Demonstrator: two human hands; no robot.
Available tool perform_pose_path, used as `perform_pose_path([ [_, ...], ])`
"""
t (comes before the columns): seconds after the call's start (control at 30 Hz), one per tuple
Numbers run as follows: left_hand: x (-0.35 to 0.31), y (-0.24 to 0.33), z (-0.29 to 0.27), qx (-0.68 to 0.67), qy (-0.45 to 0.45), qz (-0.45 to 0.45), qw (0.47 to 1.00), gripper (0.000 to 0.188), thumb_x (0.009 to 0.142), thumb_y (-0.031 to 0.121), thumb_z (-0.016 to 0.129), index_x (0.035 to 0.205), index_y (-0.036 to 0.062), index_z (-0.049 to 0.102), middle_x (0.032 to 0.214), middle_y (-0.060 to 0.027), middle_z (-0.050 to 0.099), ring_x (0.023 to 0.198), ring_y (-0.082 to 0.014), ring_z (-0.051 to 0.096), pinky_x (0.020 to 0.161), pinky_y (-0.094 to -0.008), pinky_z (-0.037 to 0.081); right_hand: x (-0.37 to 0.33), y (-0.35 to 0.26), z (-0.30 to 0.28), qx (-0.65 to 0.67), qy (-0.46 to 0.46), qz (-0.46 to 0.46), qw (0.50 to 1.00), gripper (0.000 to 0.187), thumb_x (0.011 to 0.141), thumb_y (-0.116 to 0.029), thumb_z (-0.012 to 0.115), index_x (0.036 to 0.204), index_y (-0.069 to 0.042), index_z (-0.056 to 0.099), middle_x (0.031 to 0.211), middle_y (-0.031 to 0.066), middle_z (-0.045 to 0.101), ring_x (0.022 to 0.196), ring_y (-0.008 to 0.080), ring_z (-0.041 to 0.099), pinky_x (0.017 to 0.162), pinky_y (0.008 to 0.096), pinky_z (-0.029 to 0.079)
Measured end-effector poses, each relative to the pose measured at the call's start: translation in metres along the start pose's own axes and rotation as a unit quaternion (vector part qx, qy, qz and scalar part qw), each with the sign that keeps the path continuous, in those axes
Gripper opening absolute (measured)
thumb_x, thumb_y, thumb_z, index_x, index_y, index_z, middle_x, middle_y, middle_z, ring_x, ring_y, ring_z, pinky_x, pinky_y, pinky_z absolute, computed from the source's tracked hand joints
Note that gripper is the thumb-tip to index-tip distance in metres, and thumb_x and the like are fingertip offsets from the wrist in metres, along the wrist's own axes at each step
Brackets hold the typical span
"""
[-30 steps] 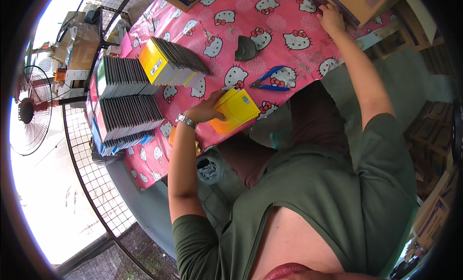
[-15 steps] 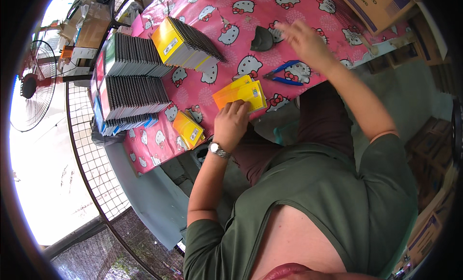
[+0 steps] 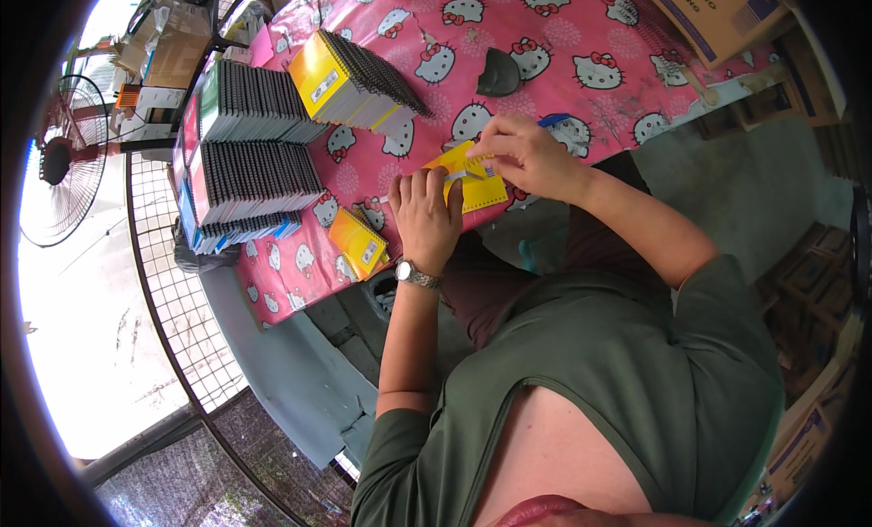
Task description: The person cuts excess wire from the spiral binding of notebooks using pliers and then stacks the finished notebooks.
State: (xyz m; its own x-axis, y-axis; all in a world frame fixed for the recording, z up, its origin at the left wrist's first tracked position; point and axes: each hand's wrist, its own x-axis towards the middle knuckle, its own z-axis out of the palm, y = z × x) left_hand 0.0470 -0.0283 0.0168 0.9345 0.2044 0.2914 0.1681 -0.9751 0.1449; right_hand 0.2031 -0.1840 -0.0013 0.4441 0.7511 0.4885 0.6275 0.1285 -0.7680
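1. Half a second ago the right hand (image 3: pixel 531 159) hung in the air beyond the pliers; now it has come down beside the left hand (image 3: pixel 425 205), over the yellow booklet (image 3: pixel 483 195). The left hand has barely shifted.
2. The pink table cover (image 3: pixel 581 32), printed with cat faces, spreads under and beyond both hands.
3. A fan (image 3: pixel 59 159) stands far to the left of the grip, past the notebooks.
4. A cardboard box (image 3: pixel 713 19) sits beyond the right hand, to its right, bearing large dark lettering.
5. Left of the left hand, dark-spined notebooks (image 3: pixel 259 177) stand packed in rows; a yellow stack (image 3: pixel 350 82) is farther forward, a pale label on its cover.
6. The booklet lies beneath the hands, its near edge lined with holes. Both hands hide part of it. The left lies palm down, thumb apart; the right has its fingertips drawn together. I cannot tell whether either grips anything.
7. Just left of the left hand lie small yellow notebooks (image 3: pixel 359 241), with a pale label too small to read.
8. The pliers (image 3: pixel 552 120) show a blue handle beyond the right hand, which blocks the rest.
9. A dark grey piece (image 3: pixel 498 73) lies farther out.
10. A thin pale strip (image 3: pixel 465 175) shows between the hands.
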Motion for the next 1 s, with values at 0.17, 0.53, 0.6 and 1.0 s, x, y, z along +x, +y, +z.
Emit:
perform_pose_path([
  [0.17, -0.004, -0.001, 0.005, -0.001, 0.011, -0.007, 1.0, 0.025, 0.09, 0.023, 0.062, 0.108, 0.0056, 0.059, 0.099, -0.0138, 0.059, 0.099, -0.0339, 0.055, 0.104, -0.051, 0.036, -0.001, -0.004, 0.005, -0.006, 0.027, 0.013, 1.0, 0.027, 0.079, 0.004, 0.068, 0.104, -0.008, 0.07, 0.091, 0.0059, 0.057, 0.089, 0.0237, 0.06, 0.077, 0.035, 0.051],
  [0.53, -0.005, 0.02, 0.01, -0.045, 0.058, 0.005, 0.997, 0.026, 0.091, 0.017, 0.06, 0.113, 0.0048, 0.054, 0.108, -0.0129, 0.06, 0.11, -0.0328, 0.055, 0.111, -0.0532, 0.03, 0.002, -0.013, 0.001, 0.005, -0.076, 0.045, 0.996, 0.027, 0.094, -0.019, 0.061, 0.116, -0.005, 0.059, 0.097, 0.0161, 0.066, 0.09, 0.0351, 0.066, 0.077, 0.0446, 0.053],
  [0.6, -0.004, 0.02, 0.011, -0.026, 0.039, 0.002, 0.999, 0.028, 0.09, 0.016, 0.061, 0.114, 0.0047, 0.053, 0.108, -0.013, 0.059, 0.11, -0.0331, 0.055, 0.111, -0.0535, 0.029, 0.007, -0.026, -0.009, -0.064, -0.121, 0.06, 0.989, 0.03, 0.095, -0.02, 0.06, 0.119, -0.005, 0.054, 0.098, 0.0178, 0.067, 0.091, 0.0353, 0.067, 0.077, 0.046, 0.054],
  [1.0, -0.006, 0.01, 0.008, -0.049, -0.002, 0.001, 0.999, 0.026, 0.088, 0.018, 0.065, 0.111, 0.0092, 0.057, 0.11, -0.0106, 0.06, 0.116, -0.0315, 0.054, 0.112, -0.0522, 0.028, 0.063, 0.117, -0.014, -0.367, -0.063, -0.009, 0.928, 0.044, 0.084, -0.026, 0.069, 0.122, -0.009, 0.056, 0.119, 0.018, 0.063, 0.11, 0.0326, 0.062, 0.095, 0.0441, 0.049],
])
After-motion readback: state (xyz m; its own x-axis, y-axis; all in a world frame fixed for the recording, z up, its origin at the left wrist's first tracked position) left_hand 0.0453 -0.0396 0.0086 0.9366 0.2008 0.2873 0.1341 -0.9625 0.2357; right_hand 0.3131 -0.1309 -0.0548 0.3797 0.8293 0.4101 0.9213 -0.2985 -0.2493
